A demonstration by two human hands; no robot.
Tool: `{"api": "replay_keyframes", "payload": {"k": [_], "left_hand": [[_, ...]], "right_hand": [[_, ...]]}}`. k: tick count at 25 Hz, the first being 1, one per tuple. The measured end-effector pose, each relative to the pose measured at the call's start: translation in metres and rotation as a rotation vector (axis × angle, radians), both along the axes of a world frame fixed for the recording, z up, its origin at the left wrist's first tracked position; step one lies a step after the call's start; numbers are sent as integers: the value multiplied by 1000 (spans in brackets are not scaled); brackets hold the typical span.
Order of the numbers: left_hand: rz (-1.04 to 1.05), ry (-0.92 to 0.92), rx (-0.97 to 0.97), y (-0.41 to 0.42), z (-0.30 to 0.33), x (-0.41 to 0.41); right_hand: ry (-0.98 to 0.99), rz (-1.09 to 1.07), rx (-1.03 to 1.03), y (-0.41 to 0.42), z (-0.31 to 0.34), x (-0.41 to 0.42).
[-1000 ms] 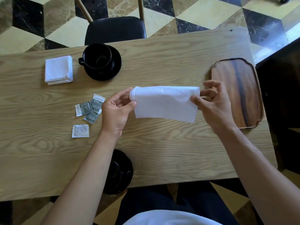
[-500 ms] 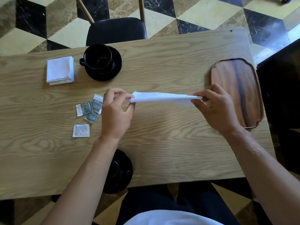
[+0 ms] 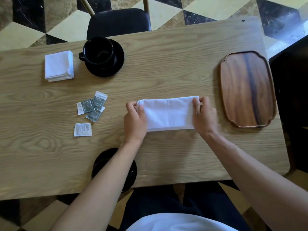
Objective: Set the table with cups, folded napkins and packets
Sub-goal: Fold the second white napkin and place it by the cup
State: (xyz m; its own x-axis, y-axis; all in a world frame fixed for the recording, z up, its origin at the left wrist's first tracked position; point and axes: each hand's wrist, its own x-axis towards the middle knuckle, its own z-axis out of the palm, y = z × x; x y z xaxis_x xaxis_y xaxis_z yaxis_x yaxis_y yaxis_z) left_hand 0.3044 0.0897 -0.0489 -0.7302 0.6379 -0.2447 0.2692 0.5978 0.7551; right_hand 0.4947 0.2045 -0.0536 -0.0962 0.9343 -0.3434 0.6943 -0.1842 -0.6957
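I see a white napkin (image 3: 168, 112) folded into a long layered rectangle, lying flat mid-table (image 3: 166, 72). My left hand (image 3: 134, 120) and right hand (image 3: 204, 114) each pinch one short end.

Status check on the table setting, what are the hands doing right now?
Left hand and right hand pinch the napkin ends, flat on the table. Nothing in the way.

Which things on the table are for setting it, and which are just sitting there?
For the job:
- white napkin, held at its ends by the left hand and right hand
- folded napkin
- black cup on its saucer
- near cup and saucer, partly hidden by the arm
- packets

Just sitting there:
- wooden tray
- chair
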Motion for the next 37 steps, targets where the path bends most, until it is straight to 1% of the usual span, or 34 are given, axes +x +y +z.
{"api": "replay_keyframes", "payload": {"k": [3,6,8,11,13,14,16,18,19,21,23,25,28,32,35,37], "left_hand": [[-68,209,-163,0,-22,6],[-141,375,-249,0,-25,12],[-174,414,-268,-2,-27,13],[-194,449,-285,-8,-26,10],[-175,533,-308,-15,-27,8],[-205,604,-298,-18,-28,10],[-396,704,-225,-16,-28,19],[-603,703,-165,-8,-30,30],[-664,685,-171,-4,-32,33],[-727,658,-254,1,-37,33],[-788,677,-333,-3,-46,26],[-821,706,-345,-6,-53,20],[-817,730,-333,-8,-59,19],[-847,697,-387,-5,-52,18],[-862,655,-438,-4,-43,19],[-779,580,-394,-3,-35,18]], "right_hand": [[-237,52,76,-5,-18,0],[-358,135,177,-9,-28,2],[-360,153,194,-14,-28,8],[-325,151,154,-24,-21,12],[-339,152,165,-31,-19,14],[-367,163,202,-34,-18,14],[-375,201,322,-35,-17,7],[-318,346,465,-35,-18,-5],[-308,453,494,-35,-21,-10],[-340,643,442,-34,-30,-14],[-411,749,410,-34,-42,-6],[-460,793,455,-33,-51,1],[-467,822,495,-31,-59,6],[-471,827,455,-30,-51,3],[-368,811,397,-25,-40,5],[-291,754,439,-17,-32,9]]}}
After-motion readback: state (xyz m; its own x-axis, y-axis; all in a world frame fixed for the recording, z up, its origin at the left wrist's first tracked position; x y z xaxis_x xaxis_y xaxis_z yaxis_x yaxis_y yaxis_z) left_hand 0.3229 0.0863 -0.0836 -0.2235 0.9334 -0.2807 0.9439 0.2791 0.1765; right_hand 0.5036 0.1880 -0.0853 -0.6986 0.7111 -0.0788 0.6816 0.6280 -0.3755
